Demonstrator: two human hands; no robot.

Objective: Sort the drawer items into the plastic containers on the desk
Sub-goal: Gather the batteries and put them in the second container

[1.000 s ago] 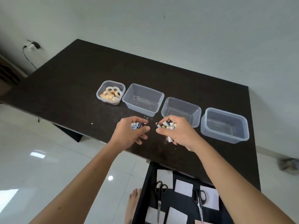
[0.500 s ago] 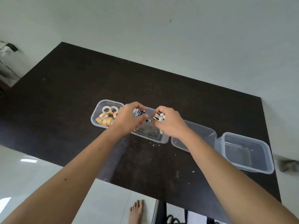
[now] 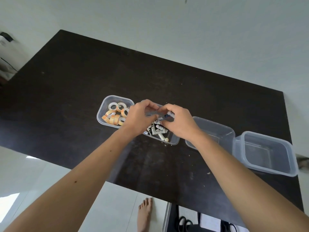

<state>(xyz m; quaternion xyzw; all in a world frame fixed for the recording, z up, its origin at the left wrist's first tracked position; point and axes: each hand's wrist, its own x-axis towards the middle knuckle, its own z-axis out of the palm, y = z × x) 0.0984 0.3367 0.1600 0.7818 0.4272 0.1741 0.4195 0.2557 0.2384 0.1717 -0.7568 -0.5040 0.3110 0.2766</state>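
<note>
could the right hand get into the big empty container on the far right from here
Probably yes: the right hand is over the battery container, and the far-right container sits open-topped with nothing over it.

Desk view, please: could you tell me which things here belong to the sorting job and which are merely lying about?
Part of the job:
- left hand, right hand
- batteries in second container
- tape rolls in first container
- two bare containers

Lying about:
- crumbs on desk
- bare foot

Clear glossy plastic containers (image 3: 269,153) — on a dark, matt, scuffed desk (image 3: 83,81).
</note>
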